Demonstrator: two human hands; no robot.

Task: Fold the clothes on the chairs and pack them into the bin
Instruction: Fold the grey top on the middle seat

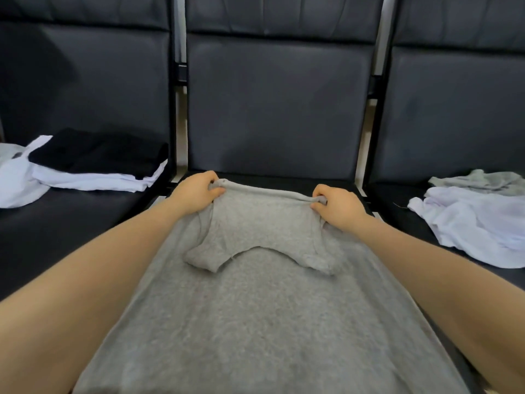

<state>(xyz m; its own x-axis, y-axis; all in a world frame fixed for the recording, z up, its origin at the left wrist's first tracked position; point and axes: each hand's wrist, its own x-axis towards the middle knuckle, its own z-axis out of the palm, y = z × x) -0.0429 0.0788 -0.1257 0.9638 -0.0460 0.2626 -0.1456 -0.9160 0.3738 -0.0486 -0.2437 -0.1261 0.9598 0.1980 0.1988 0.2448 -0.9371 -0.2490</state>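
- On the middle dark padded chair (279,109), the grey cotton T-shirt (255,314) lies lengthwise, running from me toward the backrest.
- My left hand (196,191) and right hand (336,206) each pinch its folded far edge.
- Three chairs; one black folded garment (99,152) lies on white clothes (93,180) to the left; a crumpled white-and-grey heap (477,223) lies to the right.

Through narrow gaps between chair backs (278,103), pale cream surface (181,132) visible; wall or floor, cannot tell. Higher in same gaps, silvery upright bars (179,29) with black brackets (180,73) just below, on both sides.
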